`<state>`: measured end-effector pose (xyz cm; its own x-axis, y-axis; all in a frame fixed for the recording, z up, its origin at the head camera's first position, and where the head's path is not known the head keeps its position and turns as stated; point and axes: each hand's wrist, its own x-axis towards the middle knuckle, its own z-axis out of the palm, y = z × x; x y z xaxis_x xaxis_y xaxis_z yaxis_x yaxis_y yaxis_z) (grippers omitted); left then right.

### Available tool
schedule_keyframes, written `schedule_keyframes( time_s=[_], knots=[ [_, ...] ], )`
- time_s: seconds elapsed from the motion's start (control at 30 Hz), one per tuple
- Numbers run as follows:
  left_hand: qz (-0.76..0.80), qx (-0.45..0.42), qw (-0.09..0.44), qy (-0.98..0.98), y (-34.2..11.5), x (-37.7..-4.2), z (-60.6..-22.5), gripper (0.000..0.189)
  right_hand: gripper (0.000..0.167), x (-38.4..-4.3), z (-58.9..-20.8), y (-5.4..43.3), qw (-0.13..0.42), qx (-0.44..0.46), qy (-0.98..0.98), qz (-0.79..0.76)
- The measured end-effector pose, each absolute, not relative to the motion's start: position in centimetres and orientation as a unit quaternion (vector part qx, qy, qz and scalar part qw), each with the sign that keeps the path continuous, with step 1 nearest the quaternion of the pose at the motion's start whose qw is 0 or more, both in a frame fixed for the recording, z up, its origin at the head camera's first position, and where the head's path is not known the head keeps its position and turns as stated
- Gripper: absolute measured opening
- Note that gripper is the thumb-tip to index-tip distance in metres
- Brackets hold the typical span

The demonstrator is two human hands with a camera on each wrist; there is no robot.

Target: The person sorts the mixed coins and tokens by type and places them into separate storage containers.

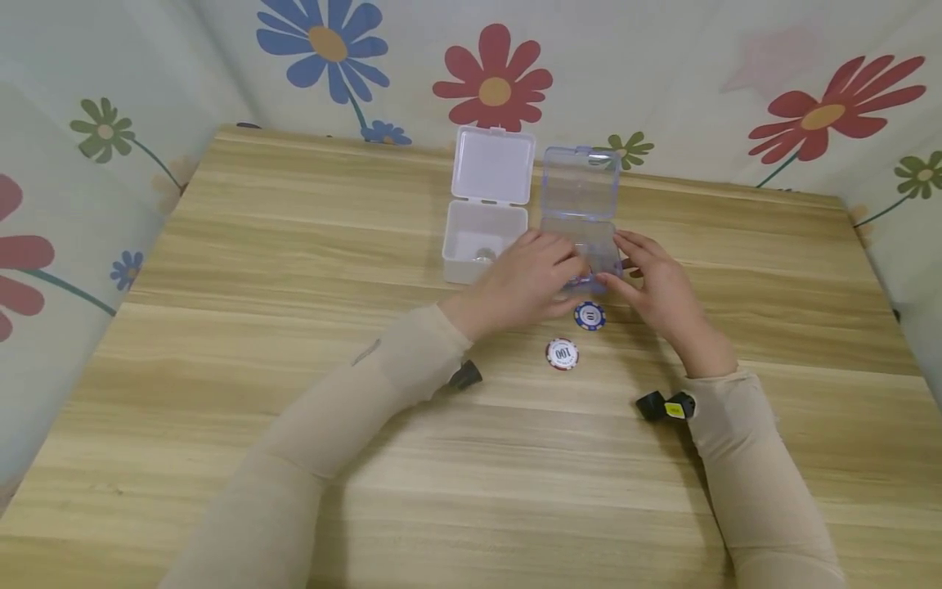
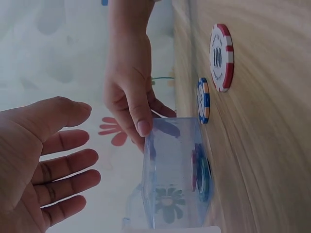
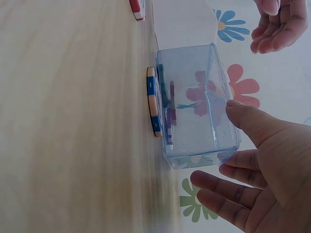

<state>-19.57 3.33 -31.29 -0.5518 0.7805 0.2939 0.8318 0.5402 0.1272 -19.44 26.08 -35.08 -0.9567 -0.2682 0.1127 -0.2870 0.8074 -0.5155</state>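
Note:
A clear blue plastic box [image 1: 580, 245], its lid tipped back, has poker chips [image 3: 171, 109] lying in its bottom. My right hand [image 1: 651, 290] holds that box at its near right corner, the thumb on the front rim and fingers along the side. Over the box's left front is my left hand [image 1: 526, 282]; the left wrist view shows its fingers loosely extended and holding nothing. On the table just in front of the box lies a blue poker chip [image 1: 590, 316] marked 10. A red-and-white poker chip [image 1: 562, 354] marked 100 lies nearer to me.
Left of the clear box stands a white plastic box [image 1: 459, 266], also with its lid up; a small roundish item [image 1: 484, 255] shows inside. Both stand near the back of the wooden table [image 1: 294, 213], before a flower-printed backdrop [image 1: 662, 74]. Black wrist cameras [image 1: 651, 406] hang beneath the sleeves.

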Motion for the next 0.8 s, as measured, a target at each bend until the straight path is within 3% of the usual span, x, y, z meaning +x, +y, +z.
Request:
schedule_keyframes(
  time_s=[0.27, 0.8],
  knots=[
    [-0.109, -0.473, 0.068, -0.872, 2.8, -18.5, -31.2, 0.038, 0.062, -19.4, -35.0, 26.0, 0.01, 0.143, -0.951, 0.272],
    [-0.078, -0.496, -0.08, -0.861, 3.5, -17.1, -33.8, 0.046, 0.063, -19.3, -34.9, 26.0, 0.002, 0.138, -0.955, 0.263]
  ],
)
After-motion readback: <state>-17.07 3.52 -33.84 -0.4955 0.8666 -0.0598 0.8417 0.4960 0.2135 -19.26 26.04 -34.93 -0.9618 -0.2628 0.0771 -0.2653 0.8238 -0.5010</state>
